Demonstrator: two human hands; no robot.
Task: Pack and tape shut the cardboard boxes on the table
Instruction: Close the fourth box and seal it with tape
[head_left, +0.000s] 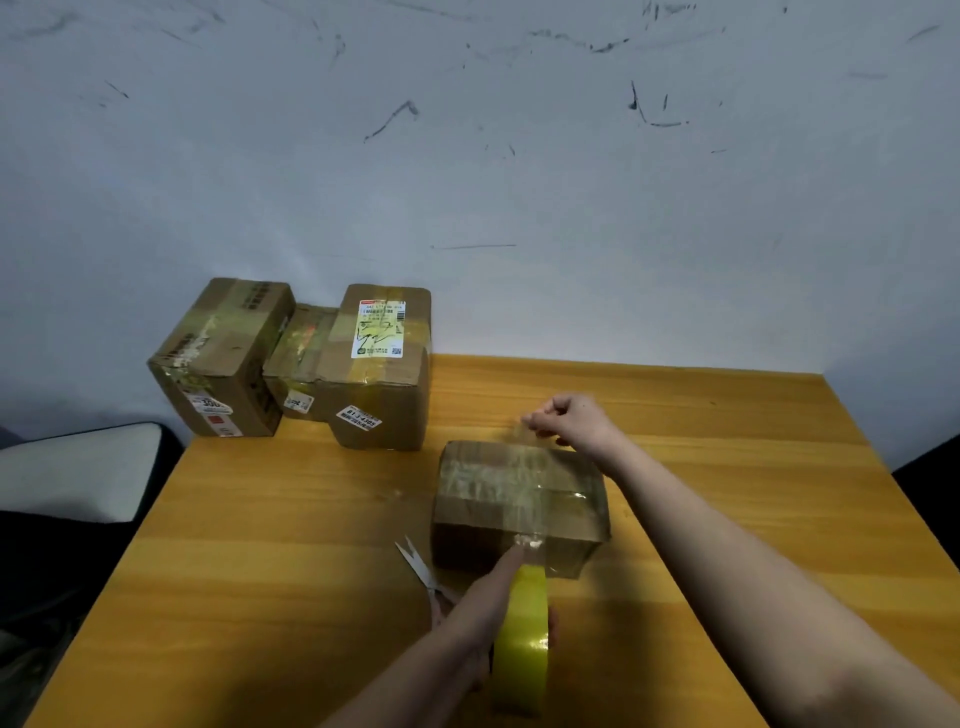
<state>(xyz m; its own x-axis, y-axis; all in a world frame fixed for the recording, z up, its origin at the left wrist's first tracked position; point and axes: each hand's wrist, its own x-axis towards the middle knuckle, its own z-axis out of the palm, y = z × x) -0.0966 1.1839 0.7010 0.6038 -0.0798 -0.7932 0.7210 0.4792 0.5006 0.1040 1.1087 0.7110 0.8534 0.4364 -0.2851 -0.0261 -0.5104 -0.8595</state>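
Head view. Wooden table runs from the wall toward the camera; its left edge slants down to the lower left and its far edge meets the wall. Bare table surface lies to the left of the small box and to its right, beyond the right forearm.

The small box sits near the table's middle, long axis roughly left to right, top flaps closed. A clear tape strip crosses its top from the far edge to the near face, across that axis.

Right hand is at the box's far edge, fingers curled, pinching the strip's far end. Left hand holds the yellow tape roll on edge just in front of the box, forefinger straight, pressing tape onto the near face.

Scissors lie beside the box's near left corner, blades pointing away.

Three taped boxes stand clustered at the far left corner, touching each other.
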